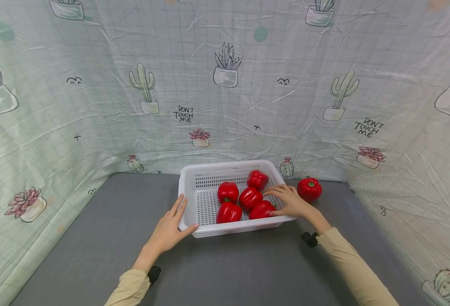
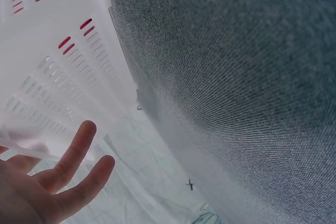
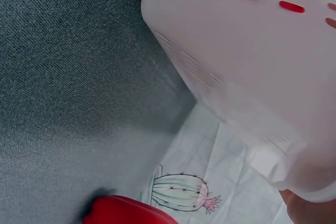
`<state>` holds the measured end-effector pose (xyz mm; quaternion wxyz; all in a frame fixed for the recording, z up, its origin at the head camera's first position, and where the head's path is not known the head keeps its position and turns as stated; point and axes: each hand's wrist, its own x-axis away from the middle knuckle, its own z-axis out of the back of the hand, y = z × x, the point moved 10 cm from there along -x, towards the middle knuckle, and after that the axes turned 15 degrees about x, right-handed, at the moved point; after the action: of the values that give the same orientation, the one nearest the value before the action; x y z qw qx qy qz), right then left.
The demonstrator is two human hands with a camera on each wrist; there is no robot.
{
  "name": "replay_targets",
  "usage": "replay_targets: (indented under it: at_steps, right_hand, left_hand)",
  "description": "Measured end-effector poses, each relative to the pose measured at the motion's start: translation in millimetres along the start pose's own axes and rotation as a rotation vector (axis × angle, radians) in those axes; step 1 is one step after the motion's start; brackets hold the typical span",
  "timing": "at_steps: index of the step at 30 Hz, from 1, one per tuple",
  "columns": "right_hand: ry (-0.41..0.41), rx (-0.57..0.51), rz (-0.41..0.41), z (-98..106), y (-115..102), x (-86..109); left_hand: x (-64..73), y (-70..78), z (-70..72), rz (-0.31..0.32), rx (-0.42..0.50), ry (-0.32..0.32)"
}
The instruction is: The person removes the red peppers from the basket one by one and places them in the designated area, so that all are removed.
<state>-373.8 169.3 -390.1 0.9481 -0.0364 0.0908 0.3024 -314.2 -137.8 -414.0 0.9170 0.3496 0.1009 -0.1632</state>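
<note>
A white plastic basket with slotted walls holds several red bell peppers. My left hand rests against its left front corner. The fingers lie along the left side, and the thumb reaches onto the front rim; in the left wrist view, two fingers extend outside the slotted wall. My right hand reaches over the right rim, fingers loosely spread, with the thumb at the front right bell pepper. Most of the right hand is hidden behind the rim in the right wrist view.
Another red bell pepper with a green stem sits on the grey tabletop, right of the basket and behind my right hand. A pale curtain printed with cacti closes off the back and both sides.
</note>
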Motion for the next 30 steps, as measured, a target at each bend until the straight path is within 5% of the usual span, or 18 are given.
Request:
replay_targets:
  at_steps: [19,30]
  right_hand:
    - [-0.204,0.090,-0.009,-19,2,-7.0]
    - [-0.054,0.045,0.050,-10,-2,-5.7]
  left_hand:
    - [-0.2,1.4,0.4,0.003,0.010,-0.008]
    - [-0.6,-0.8,-1.0,0.004,0.008,-0.012]
